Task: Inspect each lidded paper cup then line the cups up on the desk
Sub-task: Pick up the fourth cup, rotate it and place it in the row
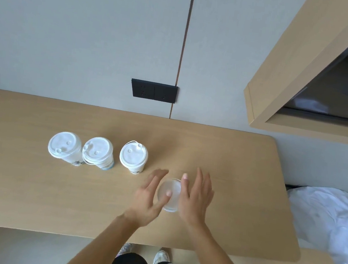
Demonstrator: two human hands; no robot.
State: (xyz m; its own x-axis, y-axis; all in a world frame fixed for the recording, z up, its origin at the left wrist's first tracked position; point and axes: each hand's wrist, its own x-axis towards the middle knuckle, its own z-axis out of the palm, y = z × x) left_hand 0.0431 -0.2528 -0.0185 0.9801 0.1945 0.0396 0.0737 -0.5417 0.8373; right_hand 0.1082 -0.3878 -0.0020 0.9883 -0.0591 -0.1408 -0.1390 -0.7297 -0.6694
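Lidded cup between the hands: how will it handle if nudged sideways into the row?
The cup is tall paper on a narrower base, so probably light and tippy. Its thin wall may dent under the fingers. The smooth desk suggests it slides easily if pushed low.

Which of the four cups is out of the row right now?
The fourth cup, between the left hand and right hand, nearer the desk's front edge; the other three stand in a row to its left.
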